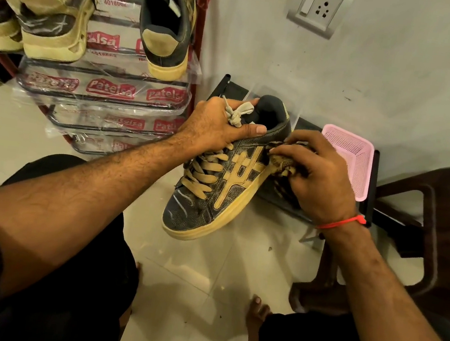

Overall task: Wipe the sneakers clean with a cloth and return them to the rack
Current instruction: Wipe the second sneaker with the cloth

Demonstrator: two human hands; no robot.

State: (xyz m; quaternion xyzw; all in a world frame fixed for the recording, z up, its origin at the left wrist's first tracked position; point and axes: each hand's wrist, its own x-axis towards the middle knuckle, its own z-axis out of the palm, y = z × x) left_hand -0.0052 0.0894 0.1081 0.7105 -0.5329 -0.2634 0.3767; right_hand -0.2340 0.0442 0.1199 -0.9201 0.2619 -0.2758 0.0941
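Head view: left hand [218,123] grips sneaker [216,186]; right hand [317,176] clutches a half-hidden, seemingly crumpled cloth [280,164].

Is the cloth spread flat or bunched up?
Bunched: the cloth is crumpled in the right hand, pressed to the side of the sneaker held by the left hand.

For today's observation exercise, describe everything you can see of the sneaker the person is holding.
The sneaker is dark, of cracked leather-like material, with tan stripes, tan laces and a yellowed sole. It is held above the tiled floor, toe towards the camera, heel towards the wall. The left hand grips its tongue and knotted laces; the right hand presses a crumpled cloth against its side near the heel. Pale scuffs mark the toe.
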